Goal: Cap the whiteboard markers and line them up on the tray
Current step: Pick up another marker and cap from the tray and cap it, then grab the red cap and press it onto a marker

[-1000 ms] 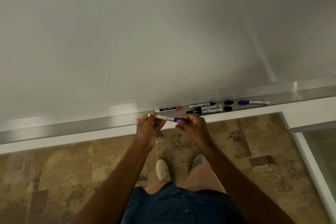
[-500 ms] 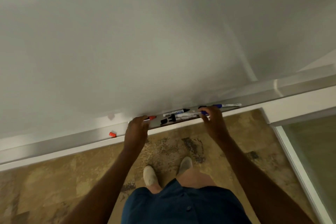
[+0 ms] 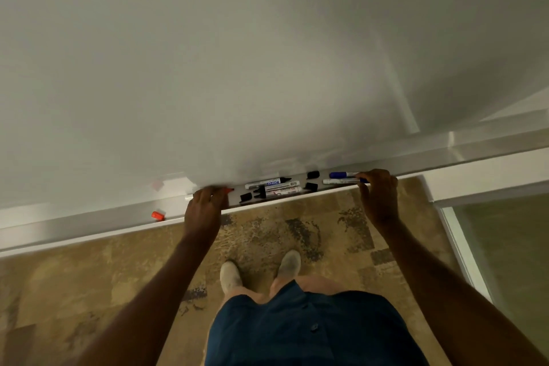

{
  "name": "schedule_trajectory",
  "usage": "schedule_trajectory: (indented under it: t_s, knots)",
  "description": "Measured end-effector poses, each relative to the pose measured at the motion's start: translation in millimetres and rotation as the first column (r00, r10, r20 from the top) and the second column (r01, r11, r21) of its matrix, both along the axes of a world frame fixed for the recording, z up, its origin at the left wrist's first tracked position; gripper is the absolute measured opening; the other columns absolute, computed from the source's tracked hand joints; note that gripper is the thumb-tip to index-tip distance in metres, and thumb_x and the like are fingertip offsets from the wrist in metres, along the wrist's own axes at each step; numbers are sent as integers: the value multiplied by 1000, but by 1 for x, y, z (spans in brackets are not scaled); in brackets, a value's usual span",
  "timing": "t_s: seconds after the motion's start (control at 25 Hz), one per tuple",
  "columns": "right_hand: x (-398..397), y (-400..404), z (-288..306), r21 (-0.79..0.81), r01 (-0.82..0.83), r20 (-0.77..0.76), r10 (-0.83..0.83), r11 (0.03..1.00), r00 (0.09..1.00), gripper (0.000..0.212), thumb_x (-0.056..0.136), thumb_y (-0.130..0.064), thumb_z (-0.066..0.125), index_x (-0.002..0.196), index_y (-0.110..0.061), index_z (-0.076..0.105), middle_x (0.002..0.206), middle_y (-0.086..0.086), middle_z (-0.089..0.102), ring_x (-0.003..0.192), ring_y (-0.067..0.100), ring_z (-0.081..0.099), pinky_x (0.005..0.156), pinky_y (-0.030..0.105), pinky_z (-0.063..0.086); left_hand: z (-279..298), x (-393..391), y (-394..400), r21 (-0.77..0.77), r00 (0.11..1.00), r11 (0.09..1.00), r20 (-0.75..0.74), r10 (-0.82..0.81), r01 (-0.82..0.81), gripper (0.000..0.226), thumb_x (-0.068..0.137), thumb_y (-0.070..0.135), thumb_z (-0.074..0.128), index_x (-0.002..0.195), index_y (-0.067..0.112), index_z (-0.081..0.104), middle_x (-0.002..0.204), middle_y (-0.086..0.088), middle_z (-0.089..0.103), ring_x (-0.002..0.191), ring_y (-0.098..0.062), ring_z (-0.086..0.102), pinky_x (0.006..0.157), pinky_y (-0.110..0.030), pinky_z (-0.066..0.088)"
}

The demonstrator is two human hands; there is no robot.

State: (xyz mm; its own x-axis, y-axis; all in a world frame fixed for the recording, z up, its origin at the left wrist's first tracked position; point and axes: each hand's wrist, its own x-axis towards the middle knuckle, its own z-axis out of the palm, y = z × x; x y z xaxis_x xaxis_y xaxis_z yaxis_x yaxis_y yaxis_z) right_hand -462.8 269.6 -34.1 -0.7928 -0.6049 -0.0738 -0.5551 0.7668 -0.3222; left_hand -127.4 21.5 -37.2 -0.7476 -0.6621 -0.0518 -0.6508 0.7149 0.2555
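Left hand (image 3: 205,208) rested curled over the front lip of the tray (image 3: 89,224), fingers closed around a red-tipped marker (image 3: 227,189); only the red end and a sliver of white barrel showed past the knuckles. Right hand (image 3: 377,196) sat further along the tray toward its right end, fingertips pinched on a blue-capped marker (image 3: 338,181) lying against the front edge. A second blue marker (image 3: 341,174) lay just behind it, nearer the whiteboard (image 3: 267,68).

Between the two hands, mid-tray: a black-capped marker (image 3: 267,183) at the back edge, and another marker with a printed label (image 3: 279,191) just in front of it, the two roughly parallel. Three loose black caps (image 3: 245,197) scattered around them, one near the left hand, two toward the right hand. A loose red cap (image 3: 158,215) lay alone on the tray, well left of the left hand.

Patterned carpet (image 3: 89,291) below the tray.
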Motion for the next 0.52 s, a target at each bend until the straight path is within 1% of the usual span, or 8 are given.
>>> schedule_trajectory:
  t_s: [0.08, 0.2, 0.32, 0.4, 0.48, 0.52]
  knots:
    - [-1, -1, -3, -2, -20, -26, 20, 1000, 999, 19, 98, -18, 60, 114, -12, 70, 118, 10, 65, 116, 29, 54, 99, 32, 39, -3, -1, 2, -9, 1000, 1000, 11, 7, -7, 39, 87, 8, 72, 126, 7, 65, 122, -20, 65, 105, -42, 62, 79, -47, 57]
    - [-3, -2, -7, -29, -15, -27, 14, 999, 1000, 17, 98, -18, 60, 110, -13, 71, 114, 8, 66, 112, 27, 55, 94, 26, 36, -4, -3, 6, -27, 1000, 999, 21, 18, -17, 40, 85, 7, 74, 124, 8, 66, 121, -20, 65, 102, -41, 62, 77, -47, 56]
    - [0, -7, -8, -89, -15, -14, 14, 996, 1000, 13, 97, -17, 60, 105, -13, 70, 111, 7, 67, 110, 26, 55, 96, 33, 42, -3, -7, 7, -25, 995, 999, 92, 38, -36, 31, 85, 11, 76, 115, 9, 70, 116, -18, 64, 99, -38, 61, 75, -46, 55]
    - [12, -15, -7, -158, -34, -25, 30, 987, 999, 12, 95, -10, 61, 104, -11, 69, 109, 9, 66, 108, 28, 55, 96, 36, 43, -3, -9, 4, 33, 987, 998, 153, 50, -56, 24, 91, 17, 68, 115, 13, 71, 118, -15, 62, 102, -35, 59, 80, -45, 53]
    - [32, -26, -3, -200, -47, -16, 44, 979, 999, 17, 93, -6, 60, 108, -11, 67, 113, 10, 64, 110, 26, 53, 95, 29, 40, -3, -9, 0, 70, 982, 996, 185, 48, -62, 26, 97, 24, 59, 119, 16, 70, 124, -11, 62, 108, -31, 58, 86, -43, 51]
    - [45, -34, 0, -220, -60, 3, 62, 974, 998, 18, 94, -8, 60, 110, -12, 66, 115, 9, 63, 112, 24, 52, 93, 26, 38, 0, -10, -2, 74, 982, 995, 182, 48, -62, 26, 98, 27, 58, 118, 17, 70, 124, -9, 63, 110, -30, 58, 88, -42, 50]
